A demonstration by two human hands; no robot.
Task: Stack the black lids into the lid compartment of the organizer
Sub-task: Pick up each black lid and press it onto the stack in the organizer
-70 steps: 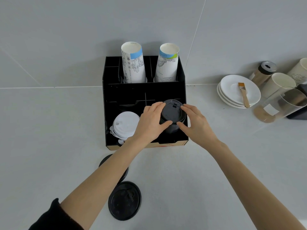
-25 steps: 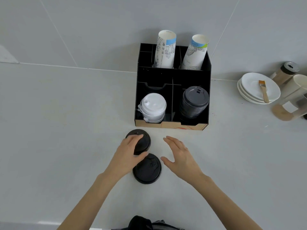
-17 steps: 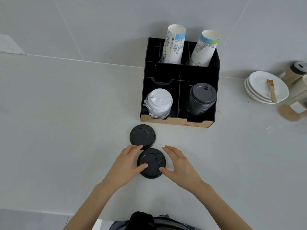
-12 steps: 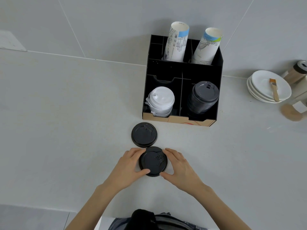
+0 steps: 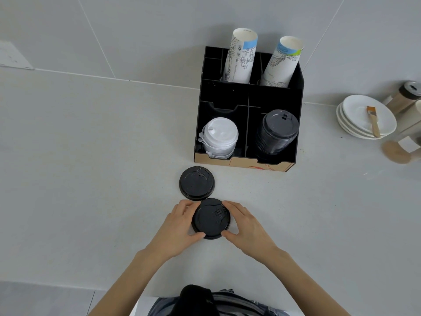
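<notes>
Pale grey countertop (image 5: 91, 179), tiled wall (image 5: 136, 30) beyond; left hand (image 5: 177, 226) and right hand (image 5: 247, 226) fingers clamped around black lid (image 5: 210, 218); second lid (image 5: 196, 183) just beyond fingertips.

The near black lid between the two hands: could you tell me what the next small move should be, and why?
Probably lift the near black lid off the counter: the left hand and right hand already pinch its rim, while the black lid stack in the organizer sits uncovered to receive it.
</notes>
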